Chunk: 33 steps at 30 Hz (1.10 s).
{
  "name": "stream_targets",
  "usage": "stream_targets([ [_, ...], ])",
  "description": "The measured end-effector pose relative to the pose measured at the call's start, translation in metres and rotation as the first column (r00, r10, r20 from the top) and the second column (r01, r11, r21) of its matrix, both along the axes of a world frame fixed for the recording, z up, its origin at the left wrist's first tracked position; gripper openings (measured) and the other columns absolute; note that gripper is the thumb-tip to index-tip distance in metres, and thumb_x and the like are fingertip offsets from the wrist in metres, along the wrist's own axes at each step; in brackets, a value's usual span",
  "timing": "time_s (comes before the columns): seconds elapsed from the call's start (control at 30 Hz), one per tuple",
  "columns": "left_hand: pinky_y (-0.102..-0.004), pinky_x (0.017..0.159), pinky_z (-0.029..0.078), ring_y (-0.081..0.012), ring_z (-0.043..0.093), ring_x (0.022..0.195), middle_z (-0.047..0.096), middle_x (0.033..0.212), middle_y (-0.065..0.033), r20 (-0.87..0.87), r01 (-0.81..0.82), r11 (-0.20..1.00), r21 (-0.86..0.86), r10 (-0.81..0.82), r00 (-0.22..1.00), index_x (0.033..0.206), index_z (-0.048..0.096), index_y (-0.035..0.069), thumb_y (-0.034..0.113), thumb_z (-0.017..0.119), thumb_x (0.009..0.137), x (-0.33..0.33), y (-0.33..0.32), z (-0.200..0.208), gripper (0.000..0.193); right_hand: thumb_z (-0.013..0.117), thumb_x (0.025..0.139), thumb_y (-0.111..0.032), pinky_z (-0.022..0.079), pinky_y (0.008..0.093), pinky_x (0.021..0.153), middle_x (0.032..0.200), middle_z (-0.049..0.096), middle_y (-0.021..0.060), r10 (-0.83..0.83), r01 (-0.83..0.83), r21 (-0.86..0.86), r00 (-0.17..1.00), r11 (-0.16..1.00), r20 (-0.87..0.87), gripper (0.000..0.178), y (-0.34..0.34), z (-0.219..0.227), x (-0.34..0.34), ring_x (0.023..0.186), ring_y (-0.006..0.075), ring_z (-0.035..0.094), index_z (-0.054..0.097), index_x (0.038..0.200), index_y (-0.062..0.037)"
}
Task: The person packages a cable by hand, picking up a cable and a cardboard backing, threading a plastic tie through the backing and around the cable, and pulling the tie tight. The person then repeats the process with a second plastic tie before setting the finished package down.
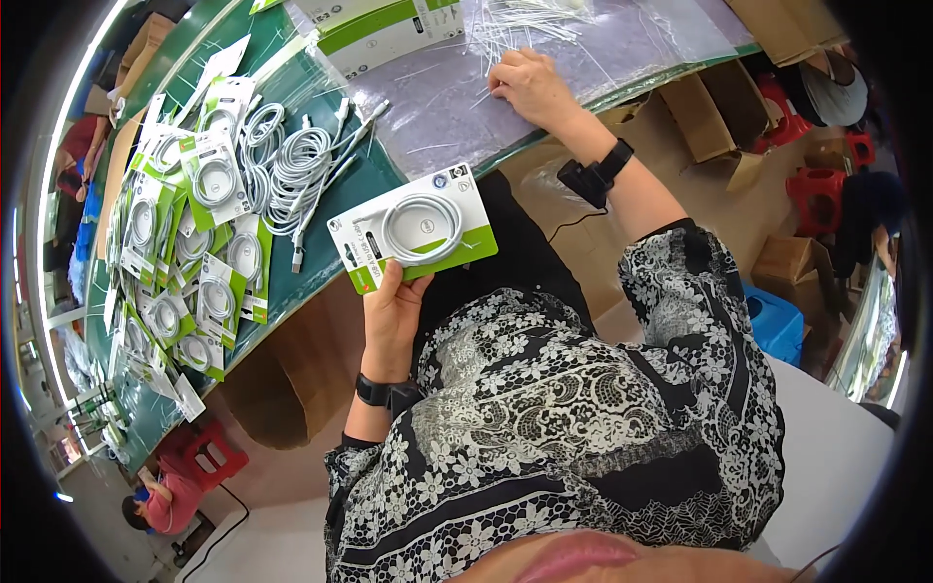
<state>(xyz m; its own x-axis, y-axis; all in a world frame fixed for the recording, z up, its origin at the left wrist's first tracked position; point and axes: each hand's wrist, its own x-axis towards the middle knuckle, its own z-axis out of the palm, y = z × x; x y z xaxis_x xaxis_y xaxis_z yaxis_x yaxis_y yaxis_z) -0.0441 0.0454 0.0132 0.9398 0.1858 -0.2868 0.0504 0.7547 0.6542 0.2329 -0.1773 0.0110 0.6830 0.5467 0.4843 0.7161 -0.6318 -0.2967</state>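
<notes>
A white-and-green cardboard carton (pixel 389 39) stands at the far side of the table, cut off by the upper edge of the view; its contents cannot be made out. On the floor to the right sits an open brown cardboard box (pixel 705 121) with its flaps spread, and what it holds is hard to tell. At the left of the green-topped table (pixel 321 277), a heap of white-and-green carded packs (pixel 216 296) lies overlapping, each visible front bearing a coiled pale cable. Right beside the heap is a tangled pile of loose light-grey cables (pixel 296 175).

The person's left hand (pixel 392 306) is closed on the lower edge of a flat white-and-green card with a coiled white cable (pixel 423 231) on its front, thumb across the face and fingers mostly behind. The card is held tilted in front of the table's near edge, above the lap. The right hand (pixel 530 87) is over the clear plastic-covered part of the table, fingers curled and tips bunched at the near side of a scatter of thin white strips (pixel 533 29); whether it pinches one cannot be told.
</notes>
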Motion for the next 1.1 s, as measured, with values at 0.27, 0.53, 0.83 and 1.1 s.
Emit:
stream_targets([
  [0.27, -0.0406, 0.086, 0.055, -0.0246, 0.061, 0.103, 0.055, 0.122, -0.0118, 0.015, 0.024, 0.999, -0.045, -0.023, 1.0, 0.13, 0.04, 0.004, 0.01, 0.053, 0.093, 0.006, -0.004, 0.001, 0.04, 0.066, 0.077, -0.014, 0.034, 0.0371, 0.086, 0.093, 0.053, 0.0009, 0.174, -0.174, -0.174, 0.985, 0.969, -0.019, 0.011, -0.004, 0.01, 0.017, 0.1, 0.0221, 0.049, 0.057, 0.084, -0.0136],
  [0.53, -0.0379, 0.088, 0.052, -0.0236, 0.056, 0.11, 0.055, 0.123, -0.0087, 0.009, -0.029, 0.981, -0.192, 0.032, 0.999, 0.127, 0.045, 0.007, 0.015, 0.059, 0.09, 0.015, -0.016, 0.016, 0.04, 0.065, 0.077, -0.009, 0.034, 0.0361, 0.086, 0.092, 0.054, 0.0022, 0.314, -0.333, -0.219, 0.942, 0.917, -0.121, 0.014, 0.011, 0.01, 0.027, 0.096, 0.0224, 0.05, 0.055, 0.088, -0.0118],
  [0.83, -0.0247, 0.068, 0.047, -0.0132, 0.051, 0.083, 0.057, 0.102, -0.003, 0.191, 0.128, 0.592, -0.796, 0.046, 0.98, 0.108, 0.058, 0.006, 0.017, 0.066, 0.084, 0.056, -0.017, 0.048, 0.028, 0.064, 0.078, -0.005, 0.034, 0.0338, 0.088, 0.085, 0.059, 0.0045, 0.377, -0.371, 0.293, 0.925, 0.881, 0.039, 0.009, 0.047, 0.018, -0.005, 0.09, 0.0232, 0.054, 0.059, 0.084, -0.0099],
  [1.1, -0.0218, 0.06, 0.049, -0.0135, 0.054, 0.072, 0.054, 0.079, -0.005, 0.192, 0.167, 0.179, -0.97, 0.132, 0.972, 0.087, 0.057, -0.002, 0.003, 0.062, 0.085, 0.079, -0.015, 0.07, 0.007, 0.068, 0.071, -0.002, 0.041, 0.0319, 0.072, 0.076, 0.058, 0.0031, 0.36, -0.411, 0.531, 0.911, 0.741, 0.202, 0.016, 0.066, 0.094, -0.093, 0.074, 0.0223, 0.056, 0.059, 0.083, -0.0078],
])
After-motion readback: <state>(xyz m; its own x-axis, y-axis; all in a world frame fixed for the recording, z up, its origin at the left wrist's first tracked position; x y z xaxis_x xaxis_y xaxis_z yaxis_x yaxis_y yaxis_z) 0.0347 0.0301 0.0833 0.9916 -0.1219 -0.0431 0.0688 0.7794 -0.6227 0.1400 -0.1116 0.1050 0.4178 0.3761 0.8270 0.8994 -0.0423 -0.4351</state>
